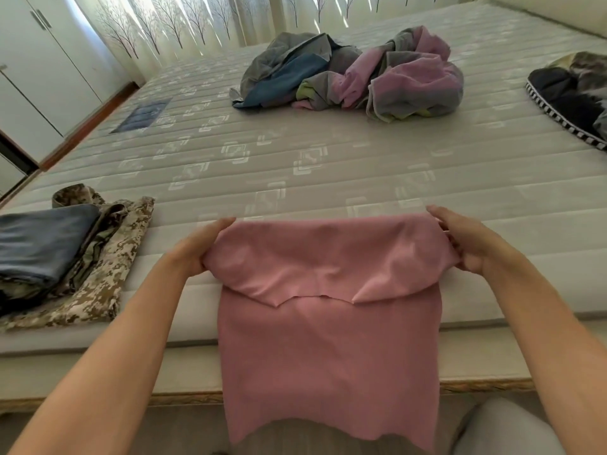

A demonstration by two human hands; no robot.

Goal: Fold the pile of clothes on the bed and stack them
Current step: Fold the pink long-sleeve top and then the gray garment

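Note:
A pink garment (328, 339) hangs over the near edge of the bed, its upper part folded down over the rest. My left hand (197, 247) grips its top left corner. My right hand (473, 244) grips its top right corner. At the near left lies a stack of folded clothes (62, 257): a dark blue piece on top of camouflage pieces. Far across the mattress sits an unfolded pile of clothes (351, 73) in grey, blue, pink and green.
The quilted grey mattress (295, 159) spreads wide between stack and pile. A dark garment with a checked edge (571, 96) lies at the far right. White wardrobe doors (42, 70) stand on the left, curtains behind the bed.

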